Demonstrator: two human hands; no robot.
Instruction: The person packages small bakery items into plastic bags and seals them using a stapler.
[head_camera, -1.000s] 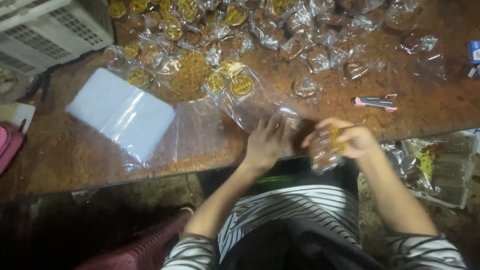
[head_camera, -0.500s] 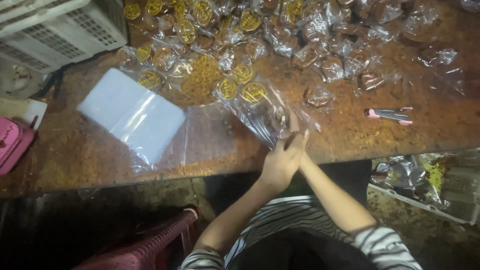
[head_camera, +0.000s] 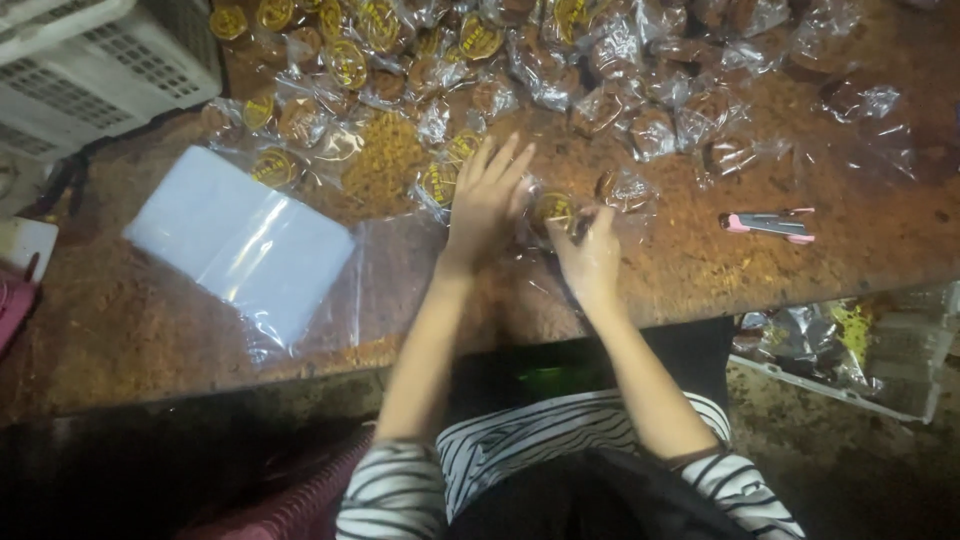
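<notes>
My left hand (head_camera: 487, 195) spread flat on the wrapped-snack pile (head_camera: 440, 60), my right hand (head_camera: 590, 255) seemingly pinching a clear-wrapped snack (head_camera: 553, 210), desk (head_camera: 130, 320) beneath.

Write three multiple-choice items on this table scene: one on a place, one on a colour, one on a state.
1. Where does the pink utility knife lie?
A. on the table, to the right of both hands
B. on the stack of clear bags
C. in the white crate

2. What colour are the round labels on the wrapped pastries?
A. blue
B. yellow
C. green

3. How is the left hand?
A. clenched in a fist
B. holding the knife
C. flat with fingers spread

Answers: 1 A, it rests on the bare table beyond the right hand. 2 B, the discs show yellow. 3 C, its fingers fan over the packets.
</notes>
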